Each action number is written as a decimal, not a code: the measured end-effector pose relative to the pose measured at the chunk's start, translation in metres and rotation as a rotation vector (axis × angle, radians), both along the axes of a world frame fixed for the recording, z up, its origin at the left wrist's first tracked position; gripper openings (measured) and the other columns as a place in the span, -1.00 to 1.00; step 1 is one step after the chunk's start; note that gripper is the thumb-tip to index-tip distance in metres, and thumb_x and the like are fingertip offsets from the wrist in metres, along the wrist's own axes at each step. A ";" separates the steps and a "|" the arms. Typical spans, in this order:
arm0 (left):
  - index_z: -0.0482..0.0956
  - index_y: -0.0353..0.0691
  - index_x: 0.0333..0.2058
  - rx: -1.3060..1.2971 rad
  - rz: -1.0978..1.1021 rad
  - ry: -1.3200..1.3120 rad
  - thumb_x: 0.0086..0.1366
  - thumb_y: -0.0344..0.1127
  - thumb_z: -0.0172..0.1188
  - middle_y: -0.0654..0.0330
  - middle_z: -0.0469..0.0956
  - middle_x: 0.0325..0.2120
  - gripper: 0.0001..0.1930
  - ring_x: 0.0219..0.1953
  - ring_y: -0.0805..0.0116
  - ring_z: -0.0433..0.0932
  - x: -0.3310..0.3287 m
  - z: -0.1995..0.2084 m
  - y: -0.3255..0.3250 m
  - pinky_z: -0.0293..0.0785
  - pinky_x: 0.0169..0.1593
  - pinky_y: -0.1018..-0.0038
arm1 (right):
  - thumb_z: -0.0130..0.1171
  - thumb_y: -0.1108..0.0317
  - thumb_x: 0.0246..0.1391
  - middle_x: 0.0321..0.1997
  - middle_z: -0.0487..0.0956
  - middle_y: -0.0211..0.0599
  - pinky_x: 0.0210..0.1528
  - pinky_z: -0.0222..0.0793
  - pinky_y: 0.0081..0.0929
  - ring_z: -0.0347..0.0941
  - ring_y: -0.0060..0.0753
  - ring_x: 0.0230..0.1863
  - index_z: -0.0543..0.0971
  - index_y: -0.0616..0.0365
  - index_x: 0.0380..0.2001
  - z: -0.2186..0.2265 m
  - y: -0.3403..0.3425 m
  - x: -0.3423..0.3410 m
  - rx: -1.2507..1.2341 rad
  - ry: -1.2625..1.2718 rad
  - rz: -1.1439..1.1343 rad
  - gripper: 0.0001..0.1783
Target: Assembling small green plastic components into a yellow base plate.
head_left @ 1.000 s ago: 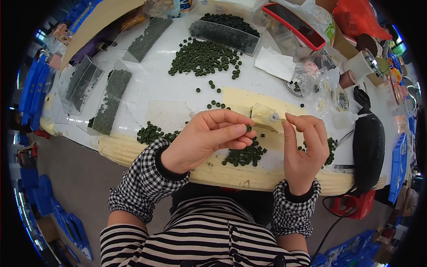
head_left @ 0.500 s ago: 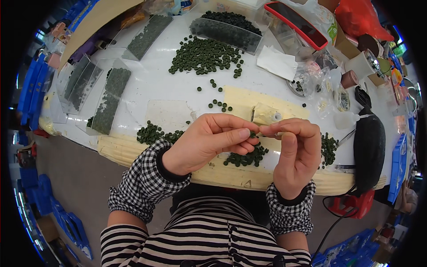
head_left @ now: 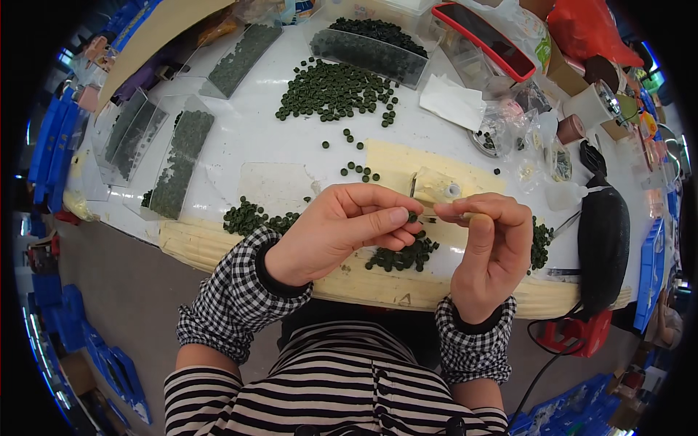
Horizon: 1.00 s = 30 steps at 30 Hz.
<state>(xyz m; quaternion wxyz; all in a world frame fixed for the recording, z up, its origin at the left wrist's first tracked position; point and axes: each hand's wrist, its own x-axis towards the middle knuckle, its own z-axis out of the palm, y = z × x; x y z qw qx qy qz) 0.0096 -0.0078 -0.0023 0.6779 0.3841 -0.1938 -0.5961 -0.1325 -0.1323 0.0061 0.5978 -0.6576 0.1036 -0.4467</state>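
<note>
Both hands meet just above the near edge of the white worktop [head_left: 291,145]. The left hand [head_left: 342,229] has its grip pinched, thumb against fingertips, on a small dark green disc [head_left: 412,216] at the point where the two hands touch. The right hand [head_left: 491,247] is also clenched, thumb and forefinger nipping a thin pale stick-like piece [head_left: 465,215] that points toward the disc; what it is exactly cannot be told.

Directly beneath the hands lies a small heap of green discs [head_left: 403,256], with another heap [head_left: 251,216] to the left near the checked cuff and a third [head_left: 539,243] just right of the right hand. A large loose spread of discs [head_left: 334,91] lies farther back on the worktop.

Behind the hands a pale yellow sheet [head_left: 392,161] lies flat, and on it stands a small cream block with a round hole [head_left: 436,186].

Packages: long clear rectangular trays filled with discs [head_left: 178,163] lie at the left, tilted. A clear box of discs [head_left: 371,47] stands at the far edge, beside a clear lidded box with a red rim [head_left: 483,36]. A white paper square [head_left: 454,102] lies near it. Crumpled clear bags [head_left: 509,123] are at the right, and a black oblong device [head_left: 602,243] lies at the right edge.
</note>
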 end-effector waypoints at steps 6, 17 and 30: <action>0.54 -0.38 -0.04 0.056 0.132 -0.266 0.37 -0.42 0.12 0.07 0.64 -0.24 -0.76 -0.24 0.43 0.64 -0.004 0.006 0.002 0.60 -0.12 0.57 | 0.20 0.58 0.09 -0.31 0.57 -0.23 -0.25 0.41 -0.45 0.50 -0.30 -0.30 0.51 0.29 -0.33 0.003 -0.026 -0.001 -0.671 0.287 -0.437 -0.92; 0.55 -0.43 -0.07 -0.027 0.262 -0.411 0.27 -0.56 0.20 0.04 0.64 -0.25 -0.75 -0.19 0.40 0.64 -0.011 0.004 0.003 0.61 -0.07 0.52 | 0.29 0.51 -0.02 -0.34 0.54 -0.25 -0.20 0.34 -0.37 0.43 -0.20 -0.29 0.61 0.20 -0.23 -0.004 -0.025 0.004 -0.790 0.439 -0.487 -0.77; 0.57 -0.41 -0.07 -0.077 0.298 -0.419 0.26 -0.55 0.21 0.11 0.63 -0.23 -0.74 -0.21 0.51 0.60 -0.013 0.001 0.005 0.55 -0.08 0.62 | 0.34 0.61 -0.18 -0.42 0.55 -0.35 -0.35 0.34 -0.48 0.40 -0.33 -0.40 0.67 0.20 -0.17 -0.004 -0.001 0.001 -0.670 0.256 -0.101 -0.61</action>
